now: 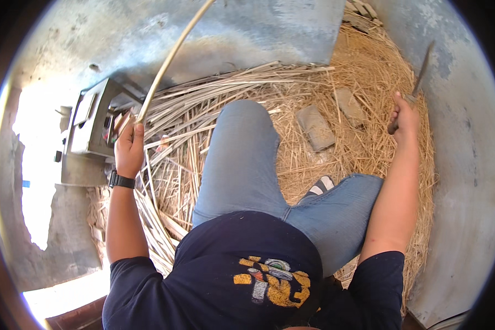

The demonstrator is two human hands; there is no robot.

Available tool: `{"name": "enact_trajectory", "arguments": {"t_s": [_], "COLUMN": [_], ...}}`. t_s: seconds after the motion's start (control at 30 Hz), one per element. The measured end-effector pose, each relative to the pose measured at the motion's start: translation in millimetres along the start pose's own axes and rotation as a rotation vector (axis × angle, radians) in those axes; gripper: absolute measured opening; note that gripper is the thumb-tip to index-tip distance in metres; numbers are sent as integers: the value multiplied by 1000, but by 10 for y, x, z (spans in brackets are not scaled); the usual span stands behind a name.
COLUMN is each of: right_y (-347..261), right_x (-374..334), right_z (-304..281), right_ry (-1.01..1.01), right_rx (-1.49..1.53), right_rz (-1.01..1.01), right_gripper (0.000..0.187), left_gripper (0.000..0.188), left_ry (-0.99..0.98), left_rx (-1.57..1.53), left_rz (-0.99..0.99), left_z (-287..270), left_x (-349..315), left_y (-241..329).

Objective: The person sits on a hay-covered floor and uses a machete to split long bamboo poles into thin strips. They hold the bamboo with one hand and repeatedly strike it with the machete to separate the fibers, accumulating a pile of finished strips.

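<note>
While the pale wooden strip [167,62] is rising from the left hand [128,146] and leaning forward and to the right, its lower end is sitting between the thumb and the curled fingers. This hand is grasping it near one end, perhaps so that the longer part is being left free. The right hand [405,118] is clenching the handle of a long-bladed knife [423,69]; the blade is pointing forward, away from the legs, which is probably keeping the person safe. The strip and the blade are not touching, because the two grips are standing well apart.

Both arms are reaching forward and outward, the right one looking nearly straight; the left wrist is carrying a black wristwatch [121,180].

To the right of the left grip, a pile of loose strips [242,80] is lying, and to its left a box-like frame [91,118] is standing. Inward of the right grip, two blocks [315,127] are resting on straw-like shavings [368,66], while outward a grey wall [462,137] is rising.
</note>
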State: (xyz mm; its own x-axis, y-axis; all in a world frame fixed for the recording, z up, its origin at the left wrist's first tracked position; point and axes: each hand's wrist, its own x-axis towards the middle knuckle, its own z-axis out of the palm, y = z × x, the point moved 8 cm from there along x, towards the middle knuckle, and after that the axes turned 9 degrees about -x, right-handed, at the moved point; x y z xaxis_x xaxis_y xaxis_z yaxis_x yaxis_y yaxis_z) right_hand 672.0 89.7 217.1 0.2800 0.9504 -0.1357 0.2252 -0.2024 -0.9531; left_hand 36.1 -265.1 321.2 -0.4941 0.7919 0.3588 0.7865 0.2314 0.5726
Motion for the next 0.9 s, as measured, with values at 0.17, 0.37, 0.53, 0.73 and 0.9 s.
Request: {"name": "enact_trajectory", "arguments": {"t_s": [0.17, 0.37, 0.53, 0.73, 0.9], "right_y": [158, 378, 369, 324, 133], "right_x": [31, 207, 260, -24, -77], "right_z": [212, 232, 416, 646, 658], "right_ry": [-74, -21, -40, -1, 24], "right_rx": [181, 171, 101, 14, -90], "right_rz": [187, 254, 270, 298, 226], "right_gripper": [28, 35, 35, 39, 35], "left_gripper": [52, 59, 59, 74, 91], "left_ry": [174, 188, 314, 332, 46], "left_rx": [132, 251, 353, 467, 466], "left_rz": [-355, -942, -1317, -1692, -1713], "left_z": [-455, -467, -715, -1061, -799], "left_x": [-1031, -3199, -4477, -5138, -5354], "left_y": [-1853, -2781, -2850, -3208, -3974]}}
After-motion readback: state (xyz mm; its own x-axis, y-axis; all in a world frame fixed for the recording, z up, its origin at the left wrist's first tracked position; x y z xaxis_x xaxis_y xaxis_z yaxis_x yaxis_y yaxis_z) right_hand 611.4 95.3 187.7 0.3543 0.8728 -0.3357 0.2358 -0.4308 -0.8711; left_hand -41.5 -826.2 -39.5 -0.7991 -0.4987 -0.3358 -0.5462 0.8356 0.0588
